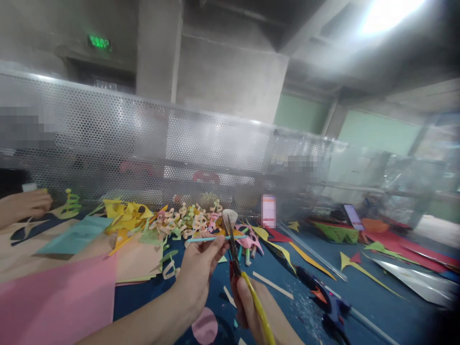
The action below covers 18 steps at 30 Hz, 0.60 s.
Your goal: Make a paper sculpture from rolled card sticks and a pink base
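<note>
A thin light-blue strip [203, 239] is pinched between the thumb and fingers of my left hand [194, 273], held level above the table. My right hand [247, 302] grips scissors [255, 292] with yellow handles. Their dark blades point up and cross the strip near its right part; whether they touch it I cannot tell. Below, between my wrists, lies a pink paper circle [204, 326]. Behind my hands rises a heap of curled paper pieces [190, 218] in pink, cream, green and orange.
On the left lie a large pink sheet [68, 302] and a blue sheet [77, 235]. A co-worker's hand [30, 203] is at the far left. To the right are a dark glue gun [328, 297], paper scraps and a phone [268, 211]. A perforated metal panel [212, 139] stands behind.
</note>
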{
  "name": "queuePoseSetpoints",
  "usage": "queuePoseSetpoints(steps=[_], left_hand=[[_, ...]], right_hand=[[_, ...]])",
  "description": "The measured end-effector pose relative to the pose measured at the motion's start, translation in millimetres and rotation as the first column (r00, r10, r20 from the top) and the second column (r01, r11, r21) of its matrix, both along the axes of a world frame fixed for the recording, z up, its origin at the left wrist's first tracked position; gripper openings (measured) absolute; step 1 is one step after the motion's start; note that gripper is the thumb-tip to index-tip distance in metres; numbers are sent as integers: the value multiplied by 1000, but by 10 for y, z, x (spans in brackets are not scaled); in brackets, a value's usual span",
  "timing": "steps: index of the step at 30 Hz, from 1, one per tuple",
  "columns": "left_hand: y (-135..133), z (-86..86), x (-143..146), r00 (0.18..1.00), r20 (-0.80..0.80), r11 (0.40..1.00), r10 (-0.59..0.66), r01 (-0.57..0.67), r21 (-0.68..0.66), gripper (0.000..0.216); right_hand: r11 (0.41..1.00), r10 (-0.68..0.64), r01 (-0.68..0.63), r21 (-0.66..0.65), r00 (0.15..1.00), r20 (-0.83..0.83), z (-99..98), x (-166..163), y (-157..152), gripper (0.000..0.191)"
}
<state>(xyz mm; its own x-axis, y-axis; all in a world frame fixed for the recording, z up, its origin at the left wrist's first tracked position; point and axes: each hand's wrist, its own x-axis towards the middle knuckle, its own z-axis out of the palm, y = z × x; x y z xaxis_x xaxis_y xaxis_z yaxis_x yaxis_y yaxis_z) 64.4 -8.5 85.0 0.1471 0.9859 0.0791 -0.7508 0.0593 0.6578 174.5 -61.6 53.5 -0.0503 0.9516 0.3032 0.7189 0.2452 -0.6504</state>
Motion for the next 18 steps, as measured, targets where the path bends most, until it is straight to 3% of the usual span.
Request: queuePoseSetpoints(steps=[8,13,16,18], left_hand=[[69,-11,112,999,-4,998,-42,42,-39,20],[193,-72,85,993,-109,998,-53,56,26,20],[269,-124,-25,962,-265,990,-61,93,110,20],[303,-157,-123,881,-468,965,-65,174,194,18]], right_hand=[[990,-138,139,5,990,-21,-102,-36,29,59],[972,-231,230,-38,973,-11,-88,102,177,62],[932,-337,356,-70,920,200,-20,349,297,62],[883,-360,452,-129,827,432,6,544,362,58]])
